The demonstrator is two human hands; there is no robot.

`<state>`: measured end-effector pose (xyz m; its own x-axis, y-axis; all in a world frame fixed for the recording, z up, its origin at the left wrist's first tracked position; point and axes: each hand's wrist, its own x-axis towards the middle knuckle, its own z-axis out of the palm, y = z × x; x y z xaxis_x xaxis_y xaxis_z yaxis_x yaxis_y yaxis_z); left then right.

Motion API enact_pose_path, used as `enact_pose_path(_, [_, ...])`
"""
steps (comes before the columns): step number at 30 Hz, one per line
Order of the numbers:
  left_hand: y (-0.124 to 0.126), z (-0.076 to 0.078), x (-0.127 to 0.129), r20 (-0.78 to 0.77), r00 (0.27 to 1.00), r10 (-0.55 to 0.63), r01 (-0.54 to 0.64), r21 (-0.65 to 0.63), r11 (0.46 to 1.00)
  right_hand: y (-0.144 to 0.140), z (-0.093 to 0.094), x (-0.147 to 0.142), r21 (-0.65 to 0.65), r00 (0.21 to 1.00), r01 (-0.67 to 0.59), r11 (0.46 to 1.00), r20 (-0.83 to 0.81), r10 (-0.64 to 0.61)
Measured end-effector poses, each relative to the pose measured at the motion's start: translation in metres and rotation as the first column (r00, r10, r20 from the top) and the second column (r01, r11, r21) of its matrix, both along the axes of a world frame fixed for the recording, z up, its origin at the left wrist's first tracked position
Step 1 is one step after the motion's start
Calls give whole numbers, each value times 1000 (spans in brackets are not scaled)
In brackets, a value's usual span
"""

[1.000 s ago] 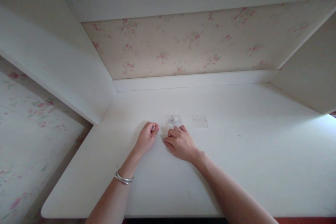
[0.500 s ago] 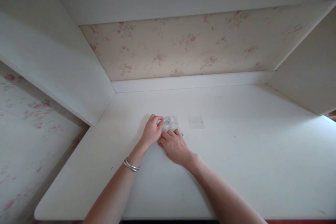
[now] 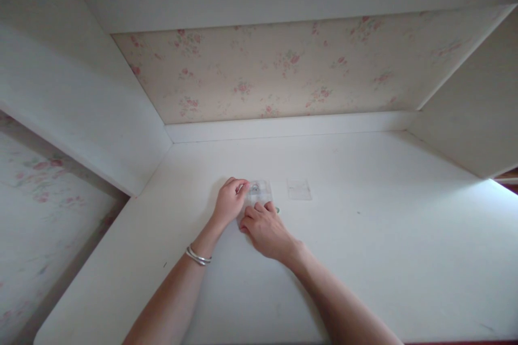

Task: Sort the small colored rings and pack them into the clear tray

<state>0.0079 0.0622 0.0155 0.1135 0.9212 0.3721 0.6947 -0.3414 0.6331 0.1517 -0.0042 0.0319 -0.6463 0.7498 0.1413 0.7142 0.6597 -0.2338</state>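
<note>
On the white desktop lies a small clear plastic box (image 3: 264, 192) with a round, thin, greyish item showing inside it. My left hand (image 3: 230, 200) is closed, thumb and forefinger pinching the box at its left edge. Curled fingers of my right hand (image 3: 265, 230) rest on the near side of the box and cover that part. A small green bit (image 3: 277, 210) peeks out beside the right fingertips; what it belongs to is hidden. To the right lies a flat, clear square plastic piece (image 3: 299, 190), apart from both hands.
The white desk (image 3: 384, 259) is bounded by a left side panel (image 3: 93, 91), a right panel (image 3: 473, 97) and a low back ledge (image 3: 291, 126). Floral wallpaper (image 3: 259, 73) covers the wall behind. An upper board (image 3: 259, 0) overhangs. A tiny dark speck (image 3: 358, 213) lies to the right.
The whole view has shifted slightly. Both hands stay at the plastic box with almost the same grip, and the flat square piece has not moved on the desk.
</note>
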Motion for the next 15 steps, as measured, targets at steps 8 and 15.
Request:
enact_pose_path(8, [-37, 8, -24, 18, 999, 36, -35, -45, 998, 2, 8, 4, 12, 999, -9, 1000, -39, 10])
enact_pose_path(15, [-43, 6, -26, 24, 1000, -4, 7, -115, 993, 26, -1, 24, 43, 935, 261, 964, -259, -242])
